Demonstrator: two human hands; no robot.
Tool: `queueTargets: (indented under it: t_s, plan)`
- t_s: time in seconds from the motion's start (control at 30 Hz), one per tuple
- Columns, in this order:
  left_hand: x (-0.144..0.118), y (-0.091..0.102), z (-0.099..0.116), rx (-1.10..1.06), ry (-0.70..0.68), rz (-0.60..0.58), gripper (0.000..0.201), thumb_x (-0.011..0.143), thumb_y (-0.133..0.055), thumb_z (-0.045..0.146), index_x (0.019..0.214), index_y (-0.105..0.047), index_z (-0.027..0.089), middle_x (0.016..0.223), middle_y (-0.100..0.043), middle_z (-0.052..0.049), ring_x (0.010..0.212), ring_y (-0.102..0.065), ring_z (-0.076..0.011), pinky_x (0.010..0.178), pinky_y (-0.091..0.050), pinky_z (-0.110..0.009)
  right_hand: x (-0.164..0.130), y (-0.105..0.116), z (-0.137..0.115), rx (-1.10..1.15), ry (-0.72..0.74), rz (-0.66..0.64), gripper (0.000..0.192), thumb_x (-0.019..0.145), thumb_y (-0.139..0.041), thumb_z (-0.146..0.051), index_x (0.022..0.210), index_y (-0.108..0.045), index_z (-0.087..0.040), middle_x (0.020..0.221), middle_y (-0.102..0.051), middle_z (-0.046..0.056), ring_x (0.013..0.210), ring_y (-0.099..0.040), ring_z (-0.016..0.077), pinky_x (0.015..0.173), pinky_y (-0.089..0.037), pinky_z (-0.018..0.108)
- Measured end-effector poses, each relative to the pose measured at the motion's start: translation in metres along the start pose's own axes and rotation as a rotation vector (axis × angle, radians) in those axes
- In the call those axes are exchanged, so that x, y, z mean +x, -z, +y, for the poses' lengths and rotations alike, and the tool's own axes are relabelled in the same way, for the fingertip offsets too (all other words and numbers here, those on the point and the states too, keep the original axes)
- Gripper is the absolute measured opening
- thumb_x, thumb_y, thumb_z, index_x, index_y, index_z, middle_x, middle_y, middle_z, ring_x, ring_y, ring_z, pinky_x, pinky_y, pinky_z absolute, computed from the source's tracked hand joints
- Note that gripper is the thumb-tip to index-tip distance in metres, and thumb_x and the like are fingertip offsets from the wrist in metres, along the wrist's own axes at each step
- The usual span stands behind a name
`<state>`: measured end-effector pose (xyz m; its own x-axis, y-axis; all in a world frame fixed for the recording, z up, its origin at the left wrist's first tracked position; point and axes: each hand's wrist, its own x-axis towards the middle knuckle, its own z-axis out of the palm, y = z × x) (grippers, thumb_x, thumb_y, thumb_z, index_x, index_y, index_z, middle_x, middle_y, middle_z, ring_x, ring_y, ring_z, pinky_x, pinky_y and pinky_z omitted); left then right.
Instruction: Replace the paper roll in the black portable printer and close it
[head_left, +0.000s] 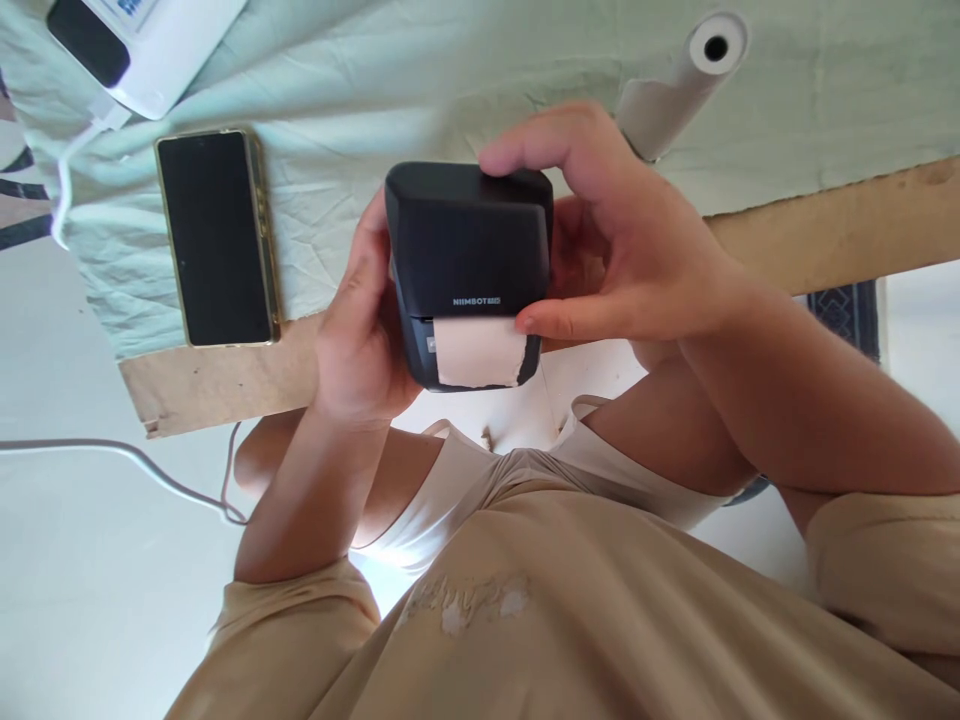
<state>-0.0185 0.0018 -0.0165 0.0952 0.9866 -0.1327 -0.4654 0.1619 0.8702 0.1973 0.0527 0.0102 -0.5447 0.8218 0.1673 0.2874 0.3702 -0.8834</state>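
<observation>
A black label printer (471, 250) marked NIIMBOT is held up in front of me, near the table's front edge. From its front slot a strip of pale paper (478, 352) hangs out, its lower end ragged. My left hand (360, 330) is closed around the printer's left side. On the other side, my right hand (615, 230) grips the printer, with the thumb by the paper's upper right corner and the index finger on the top edge. The fingers behind the printer are partly hidden.
A smartphone (215, 240) with a dark screen lies left on the green cloth (360, 90). A white paper roll (686, 90) lies at the right. At the upper left is a white device (154, 50) with a white cable (64, 180). The wooden table edge (832, 220) shows.
</observation>
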Motion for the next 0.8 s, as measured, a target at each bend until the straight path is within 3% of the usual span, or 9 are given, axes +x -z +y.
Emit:
queueTargets:
  t_s: [0.1, 0.17, 0.23, 0.33, 0.47, 0.53, 0.6, 0.7, 0.8]
  plan:
    - [-0.001, 0.004, -0.002, -0.004, -0.001, -0.059, 0.039, 0.101, -0.055, 0.053, 0.129, -0.071, 0.033, 0.133, -0.075, 0.000, 0.145, -0.057, -0.0274, 0.111, -0.059, -0.043, -0.002, 0.006, -0.002, -0.242, 0.198, 0.066, 0.053, 0.085, -0.076, -0.062, 0.122, -0.064, -0.026, 0.107, -0.066, 0.003, 0.105, -0.061, 0.0205, 0.082, -0.060, 0.033]
    - [-0.002, 0.008, -0.006, 0.009, -0.015, -0.087, 0.040, 0.100, -0.059, 0.050, 0.135, -0.068, 0.034, 0.138, -0.073, 0.000, 0.149, -0.054, -0.0272, 0.114, -0.057, -0.044, -0.006, 0.007, -0.007, -0.266, 0.210, 0.139, 0.043, 0.091, -0.070, -0.061, 0.116, -0.063, -0.026, 0.083, -0.058, -0.003, 0.076, -0.058, 0.0118, 0.075, -0.057, 0.031]
    - [-0.002, 0.011, -0.009, 0.056, -0.018, -0.114, 0.044, 0.098, -0.062, 0.053, 0.139, -0.065, 0.037, 0.144, -0.070, 0.002, 0.152, -0.050, -0.0274, 0.116, -0.055, -0.045, -0.009, 0.006, -0.014, -0.196, 0.164, 0.214, 0.029, 0.097, -0.065, -0.053, 0.110, -0.061, -0.026, 0.086, -0.058, -0.005, 0.061, -0.051, 0.0055, 0.063, -0.051, 0.027]
    - [-0.001, 0.015, -0.012, 0.141, -0.027, -0.164, 0.049, 0.096, -0.063, 0.059, 0.142, -0.061, 0.042, 0.154, -0.062, 0.004, 0.156, -0.045, -0.0294, 0.116, -0.054, -0.048, -0.009, 0.002, -0.023, -0.126, 0.086, 0.396, 0.015, 0.101, -0.060, -0.033, 0.093, -0.052, -0.024, 0.107, -0.058, -0.004, 0.064, -0.057, 0.0024, 0.057, -0.048, 0.024]
    - [0.000, 0.019, -0.014, 0.171, -0.072, -0.192, 0.051, 0.095, -0.061, 0.064, 0.141, -0.062, 0.044, 0.154, -0.062, 0.004, 0.154, -0.048, -0.0312, 0.114, -0.055, -0.052, -0.003, -0.003, -0.020, -0.107, 0.122, 0.563, 0.028, 0.099, -0.062, -0.026, 0.080, -0.041, -0.024, 0.088, -0.049, -0.004, 0.082, -0.071, 0.0093, 0.061, -0.048, 0.024]
    - [0.000, 0.020, -0.014, 0.185, -0.048, -0.187, 0.050, 0.095, -0.062, 0.062, 0.141, -0.061, 0.044, 0.154, -0.061, 0.004, 0.154, -0.048, -0.0303, 0.115, -0.055, -0.050, -0.002, -0.005, -0.014, -0.188, 0.193, 0.529, 0.022, 0.096, -0.063, -0.028, 0.080, -0.049, -0.023, 0.084, -0.059, -0.003, 0.077, -0.070, 0.0109, 0.059, -0.045, 0.026]
    - [-0.001, 0.021, -0.015, 0.192, -0.059, -0.199, 0.051, 0.095, -0.062, 0.060, 0.143, -0.060, 0.043, 0.153, -0.063, 0.003, 0.154, -0.048, -0.0298, 0.113, -0.056, -0.049, -0.004, -0.008, -0.011, -0.377, 0.246, 0.410, 0.006, 0.094, -0.063, -0.026, 0.090, -0.064, -0.022, 0.089, -0.072, -0.002, 0.065, -0.063, 0.0104, 0.059, -0.044, 0.029]
    - [-0.002, 0.023, -0.018, 0.180, -0.086, -0.236, 0.057, 0.095, -0.062, 0.061, 0.148, -0.056, 0.042, 0.147, -0.067, 0.000, 0.147, -0.055, -0.0299, 0.111, -0.058, -0.048, -0.008, -0.012, -0.015, -0.674, 0.191, 0.213, 0.027, 0.096, -0.059, -0.023, 0.120, -0.071, -0.026, 0.104, -0.078, -0.001, 0.073, -0.068, 0.0149, 0.060, -0.043, 0.032]
    - [-0.003, 0.024, -0.020, 0.184, -0.088, -0.249, 0.058, 0.096, -0.063, 0.055, 0.152, -0.055, 0.039, 0.147, -0.066, -0.001, 0.144, -0.058, -0.0291, 0.114, -0.057, -0.046, -0.009, -0.013, -0.026, -0.818, 0.055, 0.070, 0.026, 0.099, -0.053, -0.030, 0.116, -0.073, -0.031, 0.105, -0.078, -0.002, 0.086, -0.073, 0.0193, 0.058, -0.038, 0.033]
